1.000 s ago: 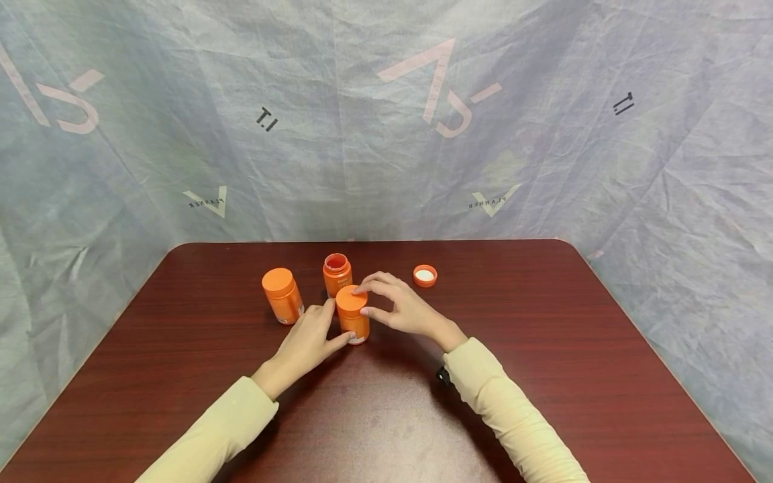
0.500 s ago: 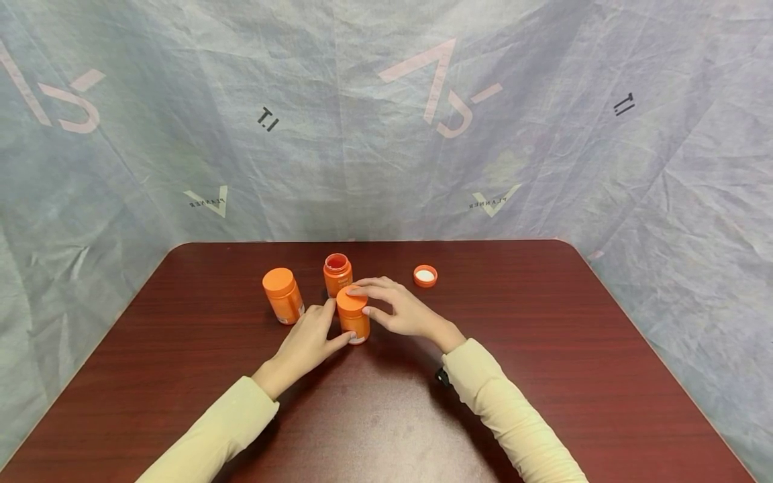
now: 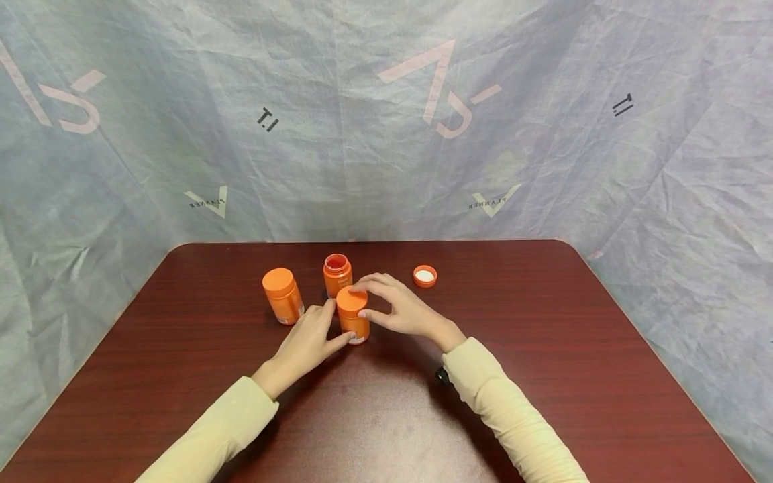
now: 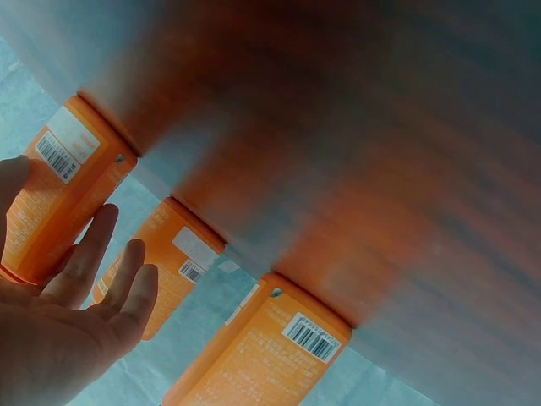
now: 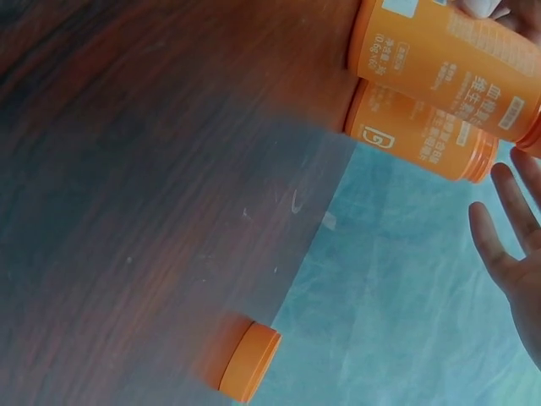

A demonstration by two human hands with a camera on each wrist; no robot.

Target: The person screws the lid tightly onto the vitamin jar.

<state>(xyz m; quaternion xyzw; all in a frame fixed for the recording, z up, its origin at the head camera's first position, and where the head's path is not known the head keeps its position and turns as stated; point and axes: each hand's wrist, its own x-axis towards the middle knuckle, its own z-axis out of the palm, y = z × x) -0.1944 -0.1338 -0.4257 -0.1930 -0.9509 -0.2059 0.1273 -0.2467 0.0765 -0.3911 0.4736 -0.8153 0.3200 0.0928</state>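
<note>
one capped jar (image 3: 355,325) stands upright on the table (image 3: 386,409); the left hand (image 3: 304,337) curls its fingers round it, the right hand (image 3: 403,310) pinches its lid (image 3: 349,301). open jar (image 3: 336,276) at eleven o'clock, loose cap (image 3: 425,276) at two.

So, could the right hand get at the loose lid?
Probably yes: nothing stands between the right hand and the loose lid, which lies just beyond it on the table. The hand should first leave the capped jar it touches.

Smooth plastic jar (image 3: 353,316); glossy wood-grain table (image 3: 386,416).
</note>
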